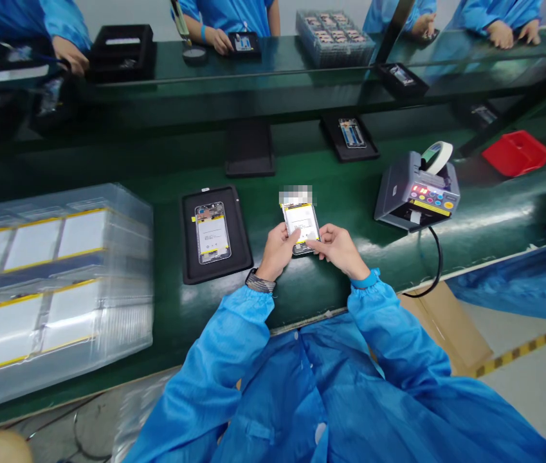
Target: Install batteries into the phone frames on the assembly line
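Observation:
My left hand (277,252) and my right hand (337,251) hold a smartphone body (300,222) low on the green workbench (350,257), gripping its lower end from both sides. A flat battery with yellow edge strips (299,222) lies in the phone, and my fingertips cover its lower edge. A pixelated patch (296,195) hides what lies just beyond the phone. To my left, a second open phone body (212,233) rests in a black tray (190,235), untouched. A plastic stack of packed batteries (51,289) stands further left.
A grey tape dispenser (417,190) with a tape roll stands to my right, its cable hanging over the bench edge. A red tray (516,153) lies further right. Black trays with phones sit beyond, and co-workers in blue sleeves (494,19) work across a glass divider.

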Motion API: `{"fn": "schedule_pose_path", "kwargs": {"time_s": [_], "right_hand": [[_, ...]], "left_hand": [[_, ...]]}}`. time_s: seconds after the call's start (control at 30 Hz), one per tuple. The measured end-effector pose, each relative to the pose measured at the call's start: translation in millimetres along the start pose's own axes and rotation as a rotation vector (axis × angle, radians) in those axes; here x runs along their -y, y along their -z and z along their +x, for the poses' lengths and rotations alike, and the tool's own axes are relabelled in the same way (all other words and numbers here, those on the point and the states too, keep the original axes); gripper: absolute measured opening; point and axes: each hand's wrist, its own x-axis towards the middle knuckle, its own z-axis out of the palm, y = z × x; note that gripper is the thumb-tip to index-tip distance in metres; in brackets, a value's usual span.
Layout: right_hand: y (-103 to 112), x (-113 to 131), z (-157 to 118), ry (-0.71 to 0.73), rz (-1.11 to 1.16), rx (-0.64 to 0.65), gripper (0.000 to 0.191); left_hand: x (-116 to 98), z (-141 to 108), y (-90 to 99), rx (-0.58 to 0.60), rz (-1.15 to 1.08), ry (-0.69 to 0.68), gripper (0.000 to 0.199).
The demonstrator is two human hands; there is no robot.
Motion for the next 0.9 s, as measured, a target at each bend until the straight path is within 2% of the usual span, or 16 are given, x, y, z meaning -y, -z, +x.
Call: {"fn": "schedule_pose_path", "kwargs": {"time_s": [0.1, 0.2, 0.33, 0.53, 0.63, 0.9], "right_hand": [[3, 6, 2, -0.054, 0.062, 0.041, 0.059], [4, 9, 5, -0.047, 0.082, 0.041, 0.060], [1, 12, 10, -0.028, 0.061, 0.054, 0.058], [2, 20, 18, 0.059, 0.009, 0.248, 0.057], [1, 26, 26, 0.077, -0.006, 0.295, 0.056], [-29, 37, 46, 0.119, 0.062, 0.277, 0.056]], "left_hand": [[-2, -1, -0.5, 0.038, 0.001, -0.005, 0.053], [-3, -2, -1.9, 0.060, -0.002, -0.012, 0.052], [-4, -1, -1.1, 0.027, -0.004, 0.002, 0.050], [-11, 1, 4.5, -0.011, -0.014, -0.039, 0.053], [-17, 1, 7.8, -0.026, -0.009, -0.067, 0.053], [-39, -2, 23.9, -0.098, 0.084, -0.176, 0.049]]}}
